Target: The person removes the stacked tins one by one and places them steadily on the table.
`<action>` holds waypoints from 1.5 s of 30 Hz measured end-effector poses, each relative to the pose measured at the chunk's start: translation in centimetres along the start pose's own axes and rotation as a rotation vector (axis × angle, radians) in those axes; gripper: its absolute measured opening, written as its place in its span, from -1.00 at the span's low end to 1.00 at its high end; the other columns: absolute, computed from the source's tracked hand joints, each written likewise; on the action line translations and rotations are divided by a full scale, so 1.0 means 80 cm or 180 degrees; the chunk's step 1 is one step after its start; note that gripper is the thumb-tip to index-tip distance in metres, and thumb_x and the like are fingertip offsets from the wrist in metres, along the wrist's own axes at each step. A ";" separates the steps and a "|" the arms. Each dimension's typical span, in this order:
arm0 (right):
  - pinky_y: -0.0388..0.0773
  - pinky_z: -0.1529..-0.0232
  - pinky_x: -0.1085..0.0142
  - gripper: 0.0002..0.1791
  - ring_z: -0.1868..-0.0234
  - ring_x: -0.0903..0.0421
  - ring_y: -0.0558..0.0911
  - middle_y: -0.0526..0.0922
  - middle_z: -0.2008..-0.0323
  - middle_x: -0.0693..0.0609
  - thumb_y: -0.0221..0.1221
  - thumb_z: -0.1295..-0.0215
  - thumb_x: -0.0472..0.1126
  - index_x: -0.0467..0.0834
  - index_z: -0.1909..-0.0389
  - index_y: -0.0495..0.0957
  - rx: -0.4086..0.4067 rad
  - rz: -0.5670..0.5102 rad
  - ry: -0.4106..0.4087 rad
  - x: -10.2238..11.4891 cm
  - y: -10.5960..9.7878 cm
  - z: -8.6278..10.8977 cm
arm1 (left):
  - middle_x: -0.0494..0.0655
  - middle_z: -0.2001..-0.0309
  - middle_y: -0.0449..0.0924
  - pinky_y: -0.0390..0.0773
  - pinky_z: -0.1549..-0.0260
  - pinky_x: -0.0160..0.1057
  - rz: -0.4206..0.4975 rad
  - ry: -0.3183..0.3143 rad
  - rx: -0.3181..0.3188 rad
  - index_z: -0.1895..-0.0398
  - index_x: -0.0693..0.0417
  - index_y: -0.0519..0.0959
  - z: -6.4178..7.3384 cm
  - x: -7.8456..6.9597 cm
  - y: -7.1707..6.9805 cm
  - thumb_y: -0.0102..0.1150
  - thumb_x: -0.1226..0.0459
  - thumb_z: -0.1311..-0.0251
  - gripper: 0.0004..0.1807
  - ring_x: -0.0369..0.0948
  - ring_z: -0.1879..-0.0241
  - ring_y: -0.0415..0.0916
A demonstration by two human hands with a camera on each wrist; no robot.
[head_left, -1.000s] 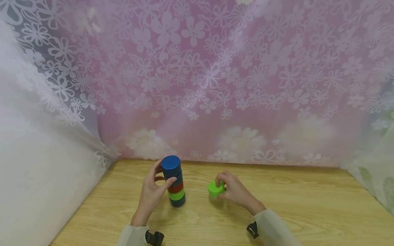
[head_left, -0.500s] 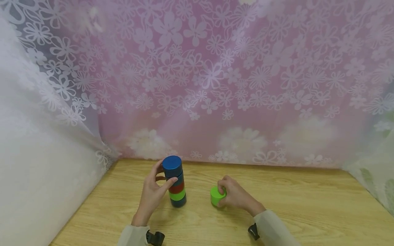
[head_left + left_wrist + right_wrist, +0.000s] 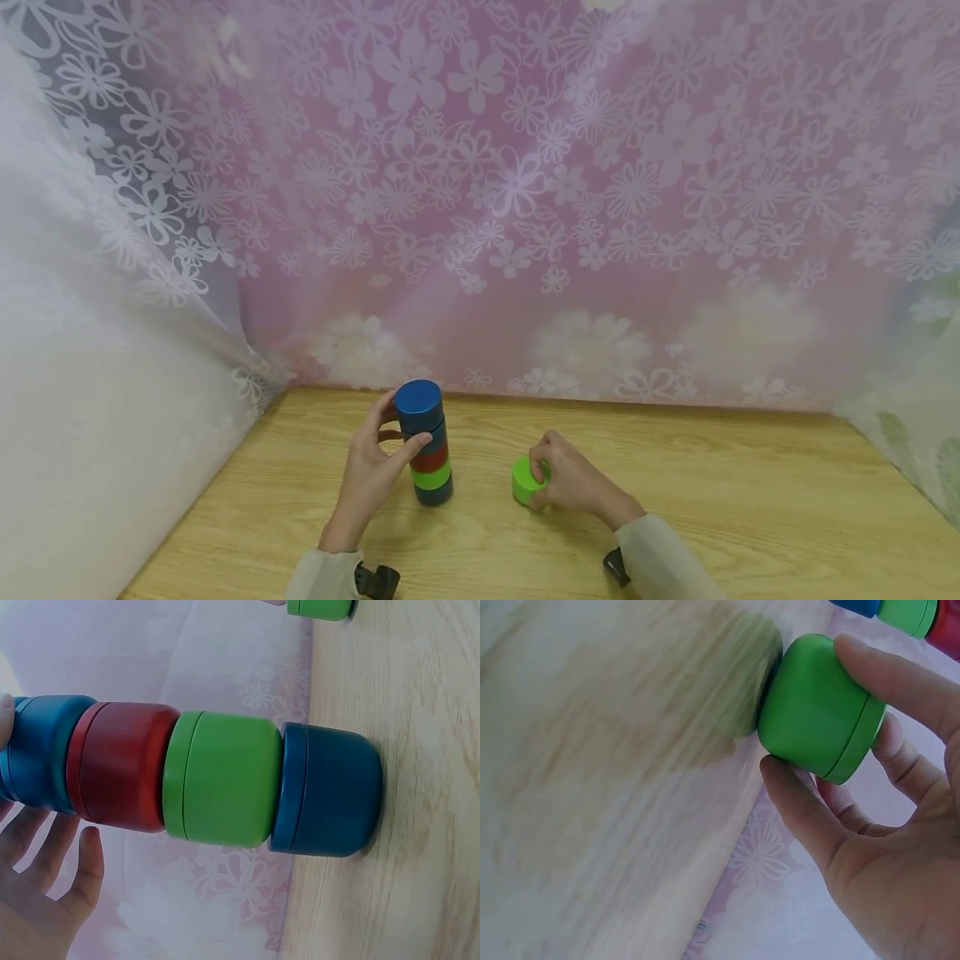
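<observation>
Gripping plain-sided canister stack (image 3: 431,463): left hand (image 3: 371,471), half-curled | Pinching plain green canister (image 3: 522,485): right hand (image 3: 572,479), partly curled

Pink floral cloth (image 3: 585,208) hangs behind a wood-grain tabletop (image 3: 750,492).

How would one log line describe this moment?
left hand: holds stack near top | right hand: grips separate green jar | stack: upright on table

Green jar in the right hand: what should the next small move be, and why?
The right hand should probably loosen its pinch on the green jar. The jar is upright, its base seemingly on the table, so it should stand unaided. It is also apart from the stack of jars, which the left hand holds near the top.
</observation>
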State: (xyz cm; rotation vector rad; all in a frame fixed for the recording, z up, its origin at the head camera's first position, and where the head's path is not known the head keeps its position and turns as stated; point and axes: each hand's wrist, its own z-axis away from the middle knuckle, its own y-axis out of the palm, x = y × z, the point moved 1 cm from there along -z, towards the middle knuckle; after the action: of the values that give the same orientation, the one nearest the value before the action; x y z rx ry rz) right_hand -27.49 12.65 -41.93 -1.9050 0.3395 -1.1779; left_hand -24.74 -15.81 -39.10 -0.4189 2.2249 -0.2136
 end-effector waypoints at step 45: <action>0.55 -0.15 -0.09 -0.55 -0.13 -0.17 0.57 0.57 -0.09 -0.17 0.39 -0.22 -0.40 -0.27 -0.13 0.52 -0.1058 -0.1150 -0.0470 0.078 -0.031 -0.037 | 0.10 -0.15 0.57 0.61 0.07 0.07 -0.0025 -0.0163 0.0142 -0.42 0.18 0.36 0.004 0.005 -0.004 0.49 0.38 -0.13 -0.23 0.00 -0.06 0.53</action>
State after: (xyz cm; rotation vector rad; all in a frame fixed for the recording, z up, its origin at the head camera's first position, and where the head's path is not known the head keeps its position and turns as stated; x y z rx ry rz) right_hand -27.20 8.81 -35.70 -2.4039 0.1158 -1.2596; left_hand -24.64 -16.25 -39.46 -0.4047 2.1647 -0.2534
